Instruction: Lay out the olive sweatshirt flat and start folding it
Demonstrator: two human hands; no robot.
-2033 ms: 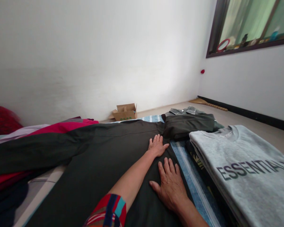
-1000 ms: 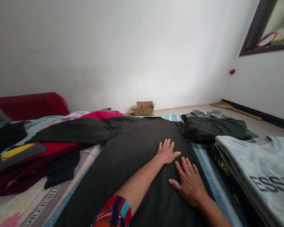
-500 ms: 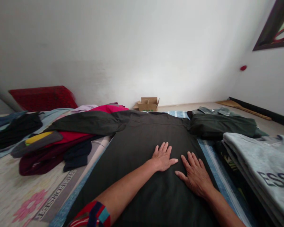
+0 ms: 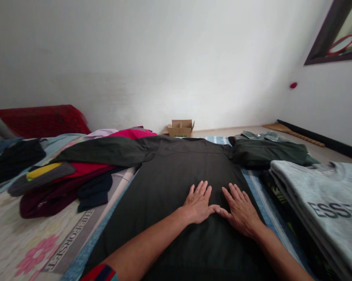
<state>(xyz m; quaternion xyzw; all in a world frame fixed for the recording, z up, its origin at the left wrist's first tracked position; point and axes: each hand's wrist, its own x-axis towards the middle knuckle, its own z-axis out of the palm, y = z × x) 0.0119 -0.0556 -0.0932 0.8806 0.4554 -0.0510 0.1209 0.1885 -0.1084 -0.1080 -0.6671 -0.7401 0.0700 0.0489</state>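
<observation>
Left hand point(image 4: 197, 203) and right hand point(image 4: 240, 209): grips open, palms flat on dark garment point(image 4: 161, 183), now drawn together, thumbs nearly meeting; nothing clamped.

You have a dark olive-green long-sleeved garment point(image 4: 167, 187) spread flat across the lower centre of the frame, its body smooth and its neckline point(image 4: 190, 139) towards the top. One sleeve point(image 4: 105, 151) stretches out towards the left of the frame, lying wide and flat. The other sleeve point(image 4: 266, 153) sits in a thick, doubled-over bundle at the right.
</observation>
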